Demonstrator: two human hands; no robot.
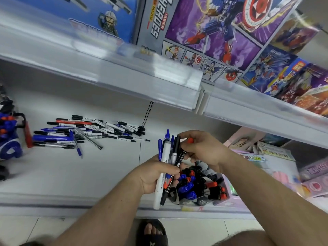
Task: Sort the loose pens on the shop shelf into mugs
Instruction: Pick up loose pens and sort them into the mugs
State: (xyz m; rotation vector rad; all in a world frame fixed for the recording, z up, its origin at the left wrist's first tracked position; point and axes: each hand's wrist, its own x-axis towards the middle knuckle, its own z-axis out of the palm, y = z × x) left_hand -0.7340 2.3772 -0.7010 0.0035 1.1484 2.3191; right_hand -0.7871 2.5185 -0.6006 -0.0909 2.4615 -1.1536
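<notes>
Left hand [156, 176] fingers curled round pen bundle [167, 162], right hand [202, 150] pinching one.

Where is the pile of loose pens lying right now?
In the head view, the pile of loose pens lies on the white shelf at left, beside a blue toy and left of both hands.

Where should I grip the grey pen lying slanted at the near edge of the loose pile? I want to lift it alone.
Pinch the grey pen near its dark lower tip, coming from the front right. That end juts onto bare shelf, clear of the pile, while its upper end lies among other pens.
</notes>
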